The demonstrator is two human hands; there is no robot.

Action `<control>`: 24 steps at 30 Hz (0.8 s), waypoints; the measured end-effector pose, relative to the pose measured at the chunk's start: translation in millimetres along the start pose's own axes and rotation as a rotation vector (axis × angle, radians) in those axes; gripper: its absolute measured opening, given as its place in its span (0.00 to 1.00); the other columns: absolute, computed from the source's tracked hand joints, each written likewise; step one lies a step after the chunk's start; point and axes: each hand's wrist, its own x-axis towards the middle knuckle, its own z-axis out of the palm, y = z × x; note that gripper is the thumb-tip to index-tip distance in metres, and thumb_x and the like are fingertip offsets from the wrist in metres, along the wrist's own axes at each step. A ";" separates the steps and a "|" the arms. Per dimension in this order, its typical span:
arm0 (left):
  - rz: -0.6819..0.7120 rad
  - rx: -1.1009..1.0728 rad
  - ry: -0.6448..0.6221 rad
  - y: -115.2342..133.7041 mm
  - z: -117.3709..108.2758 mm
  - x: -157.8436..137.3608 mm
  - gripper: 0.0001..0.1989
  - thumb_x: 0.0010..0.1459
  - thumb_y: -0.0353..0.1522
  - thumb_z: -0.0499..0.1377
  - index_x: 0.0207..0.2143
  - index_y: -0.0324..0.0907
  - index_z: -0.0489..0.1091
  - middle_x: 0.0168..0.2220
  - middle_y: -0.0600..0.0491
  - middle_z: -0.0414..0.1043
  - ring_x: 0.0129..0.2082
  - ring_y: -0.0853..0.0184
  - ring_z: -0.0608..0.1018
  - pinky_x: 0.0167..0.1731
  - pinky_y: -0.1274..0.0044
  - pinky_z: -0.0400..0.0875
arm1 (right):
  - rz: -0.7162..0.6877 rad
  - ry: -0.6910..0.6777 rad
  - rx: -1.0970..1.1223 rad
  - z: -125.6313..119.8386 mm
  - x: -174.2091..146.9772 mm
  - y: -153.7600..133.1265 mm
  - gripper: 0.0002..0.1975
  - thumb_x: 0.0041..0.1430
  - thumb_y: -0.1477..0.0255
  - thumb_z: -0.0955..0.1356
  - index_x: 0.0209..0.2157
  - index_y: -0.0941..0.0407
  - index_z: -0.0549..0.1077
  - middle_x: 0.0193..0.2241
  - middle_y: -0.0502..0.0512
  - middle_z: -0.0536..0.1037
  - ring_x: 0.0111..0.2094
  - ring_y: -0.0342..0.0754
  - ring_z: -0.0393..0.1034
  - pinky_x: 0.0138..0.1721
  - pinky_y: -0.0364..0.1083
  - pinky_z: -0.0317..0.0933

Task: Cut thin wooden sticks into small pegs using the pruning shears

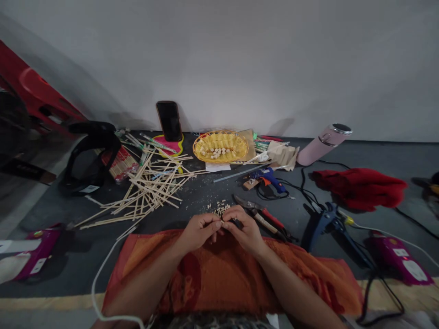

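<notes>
My left hand (199, 234) and my right hand (245, 232) meet fingertip to fingertip above the near edge of an orange towel (226, 283). Both are closed in a pinch around a small pale wooden piece (222, 222), mostly hidden by the fingers. Just beyond them lies a little heap of short cut wooden pieces (222, 208) on the dark surface. To the right of the heap rest pruning shears (269, 221) with red and pale handles. A yellow wicker basket (196, 153) farther back holds more small pale bits.
Loose wooden sticks (151, 189) spread across the left, near a black strap-like object (70, 167). A phone (169, 121) leans against the wall. At right are a blue glue gun (272, 179), a pink bottle (318, 146), a red cloth (363, 187), a blue tool (320, 224) and cables.
</notes>
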 end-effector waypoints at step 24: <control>0.015 0.206 -0.061 10.8 -1.9 -4.0 0.18 0.62 0.42 0.54 0.27 0.36 0.71 0.17 0.56 0.67 0.18 0.75 0.68 0.23 0.83 0.60 | 0.212 -0.177 0.216 -5.5 -0.3 -1.2 0.10 0.63 0.65 0.65 0.33 0.57 0.71 0.30 0.51 0.70 0.32 0.43 0.63 0.36 0.43 0.58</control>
